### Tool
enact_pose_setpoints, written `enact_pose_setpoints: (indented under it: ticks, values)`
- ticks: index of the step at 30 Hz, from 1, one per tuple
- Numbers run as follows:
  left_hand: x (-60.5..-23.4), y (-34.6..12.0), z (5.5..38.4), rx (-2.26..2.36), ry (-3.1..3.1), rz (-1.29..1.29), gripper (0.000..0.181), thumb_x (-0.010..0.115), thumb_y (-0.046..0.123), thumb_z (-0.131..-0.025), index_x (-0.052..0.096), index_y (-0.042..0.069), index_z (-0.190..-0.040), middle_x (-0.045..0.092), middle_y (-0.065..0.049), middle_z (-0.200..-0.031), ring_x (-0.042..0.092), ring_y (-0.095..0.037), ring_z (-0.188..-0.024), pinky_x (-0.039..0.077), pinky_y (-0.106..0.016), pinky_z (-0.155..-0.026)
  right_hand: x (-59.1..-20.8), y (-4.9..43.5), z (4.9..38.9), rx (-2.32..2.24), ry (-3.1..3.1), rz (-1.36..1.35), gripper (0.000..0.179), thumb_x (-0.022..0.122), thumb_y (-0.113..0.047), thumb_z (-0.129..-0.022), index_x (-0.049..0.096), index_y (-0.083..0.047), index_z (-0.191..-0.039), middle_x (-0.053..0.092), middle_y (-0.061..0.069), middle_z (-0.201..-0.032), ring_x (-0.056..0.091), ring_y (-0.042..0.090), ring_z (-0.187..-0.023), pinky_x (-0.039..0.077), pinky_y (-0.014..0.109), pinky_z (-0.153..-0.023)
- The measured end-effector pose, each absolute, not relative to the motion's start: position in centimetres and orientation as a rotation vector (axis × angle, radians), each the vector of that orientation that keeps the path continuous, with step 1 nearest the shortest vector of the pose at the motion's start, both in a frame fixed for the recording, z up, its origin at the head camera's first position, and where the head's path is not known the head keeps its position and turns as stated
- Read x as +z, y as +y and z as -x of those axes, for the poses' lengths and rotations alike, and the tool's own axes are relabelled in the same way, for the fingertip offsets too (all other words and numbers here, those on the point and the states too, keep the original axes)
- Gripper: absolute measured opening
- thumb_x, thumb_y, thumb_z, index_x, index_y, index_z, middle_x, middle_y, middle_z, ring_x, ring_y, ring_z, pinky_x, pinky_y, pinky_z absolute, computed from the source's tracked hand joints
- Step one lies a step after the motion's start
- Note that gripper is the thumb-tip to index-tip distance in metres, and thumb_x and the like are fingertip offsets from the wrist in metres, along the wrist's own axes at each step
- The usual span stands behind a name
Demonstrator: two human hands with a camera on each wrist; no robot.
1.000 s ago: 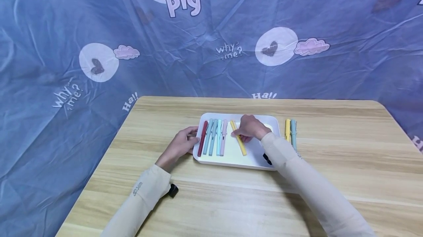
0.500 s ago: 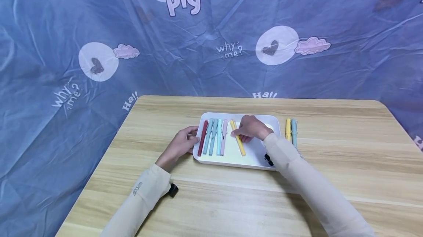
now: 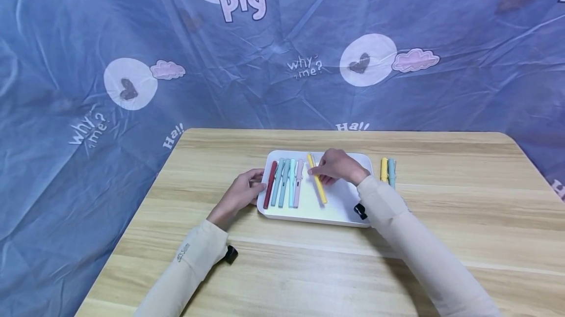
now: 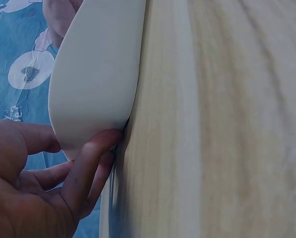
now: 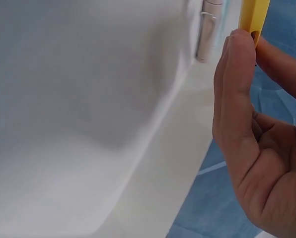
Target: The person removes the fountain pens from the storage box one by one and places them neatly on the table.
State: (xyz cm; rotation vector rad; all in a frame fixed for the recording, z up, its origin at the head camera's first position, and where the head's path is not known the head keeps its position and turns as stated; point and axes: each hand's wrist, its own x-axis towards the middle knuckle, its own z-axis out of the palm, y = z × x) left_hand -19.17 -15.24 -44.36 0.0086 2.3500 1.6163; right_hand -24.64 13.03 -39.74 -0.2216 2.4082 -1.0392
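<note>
Between thumb and fingers, my right hand [image 3: 341,166] pinches a yellow pen [image 3: 317,179], slanted over the white tray [image 3: 309,218]. The right wrist view shows the end of this yellow pen [image 5: 254,15] at the fingertips of the right hand [image 5: 242,114]. My left hand [image 3: 242,191] grips the tray's left side. Seen from the left wrist, the fingers of that left hand [image 4: 53,178] hold the tray's rounded end [image 4: 98,69]. Inside the tray, left of the yellow pen, lie a dark red pen [image 3: 270,185], several blue-toned pens [image 3: 284,183] and a pale pink pen [image 3: 298,184] in a row.
On the wooden table [image 3: 282,277], right of the tray, another yellow pen [image 3: 383,169] and a blue-green pen [image 3: 392,172] lie side by side, partly hidden by the right sleeve. A blue patterned cloth [image 3: 265,86] hangs behind the table.
The right hand has lifted the yellow pen slightly, and the pen has shifted a little toward the tray's far edge. The left hand stays at the tray's left side.
</note>
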Motion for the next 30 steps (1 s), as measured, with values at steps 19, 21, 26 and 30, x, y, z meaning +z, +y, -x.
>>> enact_pose_setpoints:
  ticks: [19, 21, 26, 30]
  values:
    - [-44.4, -15.2, 19.2, 1.634, 2.325, -0.018, 0.051, 0.059, 0.004, -0.103, 0.048, 0.001, -0.153, 0.061, -0.021, -0.136, 0.068, -0.029, -0.109, 0.065, -0.037, -0.07, -37.2, 14.4, 24.5, -1.252, 2.385, 0.201, 0.027, 0.073, -0.022, -0.1, 0.071, 0.005, -0.096, 0.07, 0.01, -0.081, 0.068, 0.015, -0.068, 0.065, 0.04, -0.077]
    - [-44.4, -15.2, 19.3, 1.629, 2.33, -0.021, 0.051, 0.058, 0.003, -0.103, 0.048, 0.001, -0.152, 0.06, -0.021, -0.137, 0.068, -0.029, -0.11, 0.065, -0.036, -0.07, -36.8, 14.9, 24.4, -1.285, 2.371, 0.191, 0.027, 0.073, -0.021, -0.1, 0.07, 0.005, -0.098, 0.071, 0.011, -0.083, 0.068, 0.015, -0.069, 0.065, 0.039, -0.078]
    - [-44.5, -15.2, 19.3, 1.625, 2.336, -0.036, 0.051, 0.057, 0.003, -0.103, 0.047, -0.001, -0.152, 0.059, -0.022, -0.139, 0.067, -0.032, -0.113, 0.065, -0.036, -0.07, -35.9, 16.3, 24.0, -1.368, 2.346, 0.162, 0.03, 0.072, -0.023, -0.1, 0.069, 0.007, -0.102, 0.069, 0.01, -0.086, 0.068, 0.015, -0.072, 0.065, 0.038, -0.079]
    - [-44.5, -15.3, 19.3, 1.624, 2.338, -0.023, 0.051, 0.057, 0.003, -0.103, 0.047, -0.001, -0.153, 0.059, -0.022, -0.138, 0.068, -0.031, -0.111, 0.065, -0.037, -0.069, -35.6, 17.5, 23.7, -1.421, 2.33, 0.134, 0.035, 0.073, -0.026, -0.1, 0.067, 0.008, -0.104, 0.069, 0.01, -0.086, 0.068, 0.015, -0.073, 0.065, 0.036, -0.08]
